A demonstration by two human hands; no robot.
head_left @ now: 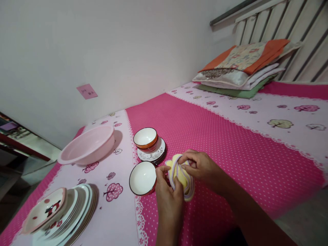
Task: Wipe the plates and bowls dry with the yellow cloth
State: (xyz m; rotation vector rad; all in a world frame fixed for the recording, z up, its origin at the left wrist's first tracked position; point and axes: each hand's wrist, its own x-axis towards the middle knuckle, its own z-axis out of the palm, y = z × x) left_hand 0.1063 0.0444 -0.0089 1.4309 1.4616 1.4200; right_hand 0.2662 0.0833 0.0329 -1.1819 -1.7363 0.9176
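Note:
Between my two hands is a folded yellow cloth [181,177] with pale purple edging, held above the pink bedspread. My left hand [169,194] grips its near left side, thumb in front and fingers behind. With thumb and fingertips, my right hand [197,164] pinches its upper right edge. Just left of the cloth, a white bowl [142,178] with a dark rim and red outside sits close to my left hand. Behind it, stacked bowls [145,137], the upper one orange outside, rest on a pile of patterned saucers [157,152].
A pink basin [88,145] stands at the left by the wall. Nearer, a stack of plates [82,205] carries a squarish patterned dish [46,210]. Folded bedding and cushions [243,65] lie at the back right against the headboard [284,30]. The bedspread [205,126] covers the bed.

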